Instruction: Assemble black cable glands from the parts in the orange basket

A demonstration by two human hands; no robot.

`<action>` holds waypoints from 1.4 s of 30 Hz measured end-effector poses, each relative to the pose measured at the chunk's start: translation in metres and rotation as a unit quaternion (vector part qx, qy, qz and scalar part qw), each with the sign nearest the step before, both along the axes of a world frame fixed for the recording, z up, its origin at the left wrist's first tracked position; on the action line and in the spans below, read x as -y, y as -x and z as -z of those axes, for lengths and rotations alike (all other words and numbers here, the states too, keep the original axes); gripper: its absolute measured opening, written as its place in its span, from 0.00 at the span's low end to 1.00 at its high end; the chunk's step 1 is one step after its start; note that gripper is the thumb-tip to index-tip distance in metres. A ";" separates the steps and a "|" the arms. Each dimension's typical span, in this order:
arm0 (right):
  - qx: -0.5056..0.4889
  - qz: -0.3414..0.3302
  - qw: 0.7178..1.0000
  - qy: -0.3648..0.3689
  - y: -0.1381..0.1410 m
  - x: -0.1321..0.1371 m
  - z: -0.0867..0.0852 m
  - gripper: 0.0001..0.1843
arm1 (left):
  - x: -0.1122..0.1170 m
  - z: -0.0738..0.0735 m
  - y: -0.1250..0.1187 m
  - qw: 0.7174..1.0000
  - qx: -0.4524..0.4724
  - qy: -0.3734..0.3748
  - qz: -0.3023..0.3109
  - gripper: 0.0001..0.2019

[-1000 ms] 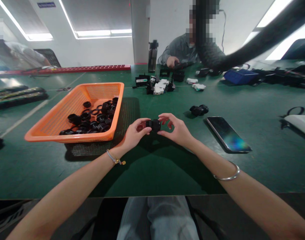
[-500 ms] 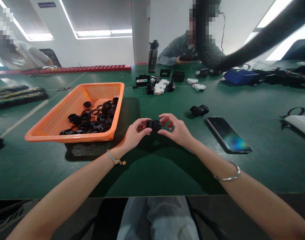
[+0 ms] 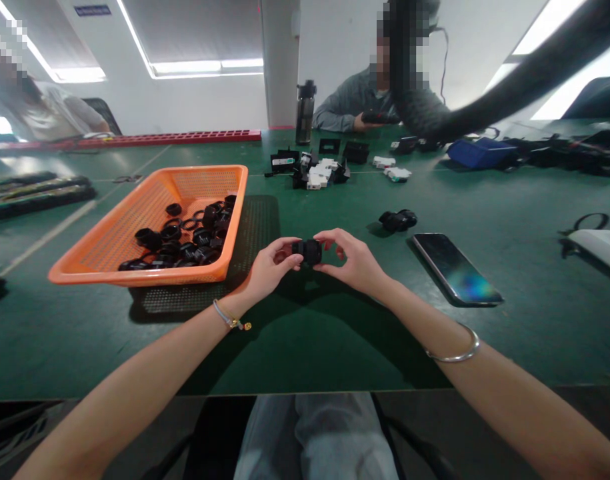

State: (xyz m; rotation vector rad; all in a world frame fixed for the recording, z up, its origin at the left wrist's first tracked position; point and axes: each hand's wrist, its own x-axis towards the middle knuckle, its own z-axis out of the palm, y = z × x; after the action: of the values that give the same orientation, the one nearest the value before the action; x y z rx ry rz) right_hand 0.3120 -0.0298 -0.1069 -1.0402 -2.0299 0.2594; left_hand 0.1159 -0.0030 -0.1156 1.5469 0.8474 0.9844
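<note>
Both forearms reach in over the green table (image 3: 335, 347), left hand (image 3: 269, 270) and right hand (image 3: 352, 263) meeting fingertip to fingertip, each pinching one end of the small black fitting (image 3: 308, 251) held between them.

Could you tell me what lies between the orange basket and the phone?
In the head view, the left hand and right hand hold a small black part there.

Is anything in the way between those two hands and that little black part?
Nothing visible. The left hand and right hand both pinch the black part directly; the orange basket and phone lie off to either side.
</note>
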 end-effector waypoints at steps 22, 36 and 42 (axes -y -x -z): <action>-0.051 0.000 0.994 0.098 0.005 0.006 -0.004 0.15 | 0.003 0.001 0.003 0.997 -0.024 -0.079 0.009 0.18; -0.074 -0.011 0.986 0.147 0.010 0.005 -0.004 0.22 | 0.001 -0.004 0.001 0.999 0.005 -0.041 -0.008 0.15; -0.005 -0.002 0.996 0.085 0.008 0.004 -0.002 0.24 | -0.001 -0.001 0.000 0.999 0.020 0.035 0.020 0.14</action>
State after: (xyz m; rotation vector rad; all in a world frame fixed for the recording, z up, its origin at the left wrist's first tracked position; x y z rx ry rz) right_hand 0.3045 -0.0339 -0.1045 -1.1366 -2.0284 0.4459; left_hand 0.1163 -0.0023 -0.1145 1.4753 0.8116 0.9432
